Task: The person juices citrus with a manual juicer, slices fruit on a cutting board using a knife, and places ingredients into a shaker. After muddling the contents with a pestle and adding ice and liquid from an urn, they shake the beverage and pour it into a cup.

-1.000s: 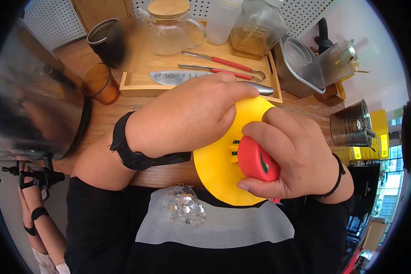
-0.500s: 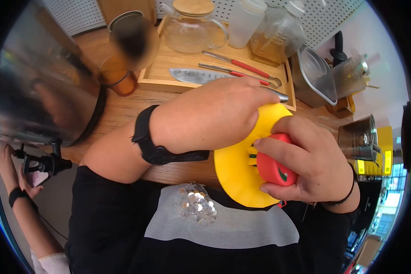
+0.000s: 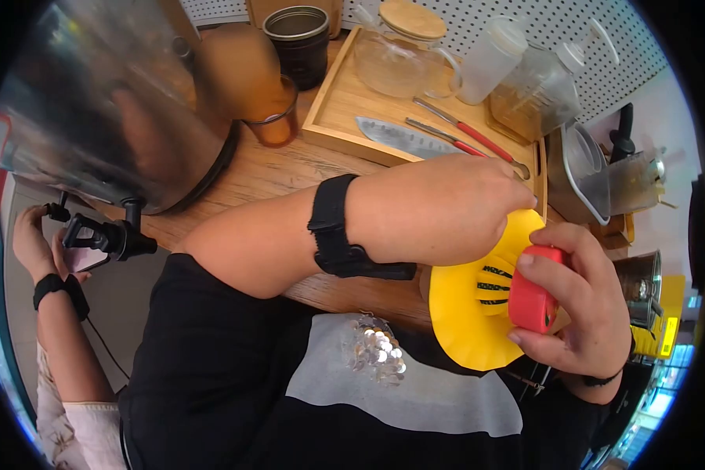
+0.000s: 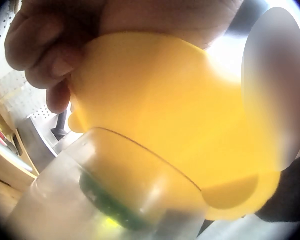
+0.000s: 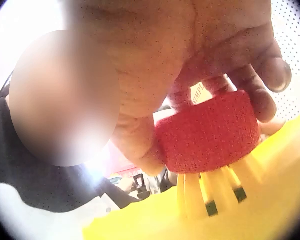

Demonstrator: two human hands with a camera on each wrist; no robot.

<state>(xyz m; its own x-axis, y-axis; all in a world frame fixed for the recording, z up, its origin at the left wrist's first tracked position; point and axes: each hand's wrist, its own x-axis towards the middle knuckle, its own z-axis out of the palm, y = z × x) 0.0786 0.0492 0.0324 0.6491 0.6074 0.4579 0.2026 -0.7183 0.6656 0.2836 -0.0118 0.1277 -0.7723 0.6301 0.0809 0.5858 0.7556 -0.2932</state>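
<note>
In the head view my left hand grips the upper rim of a yellow, wide-brimmed piece with dark slots in its middle. My right hand holds a round red piece between thumb and fingers, beside the slots. Seen from the right wrist, the red piece sits against the ends of the yellow ribs. The left wrist view shows the yellow underside over a clear container, with something dark green inside. Part of the left fingers is hidden by the yellow piece.
Beyond my hands a wooden tray bears a knife, red-handled tools and clear vessels. A large dark cylinder stands left. Shiny discs lie on a pale sheet at my front. Another person's arm shows lower left.
The head view has swung, so the tray and both hands appear further right. The red piece has shifted off the slots toward the right, and more of them show. Both hands keep their grips.
</note>
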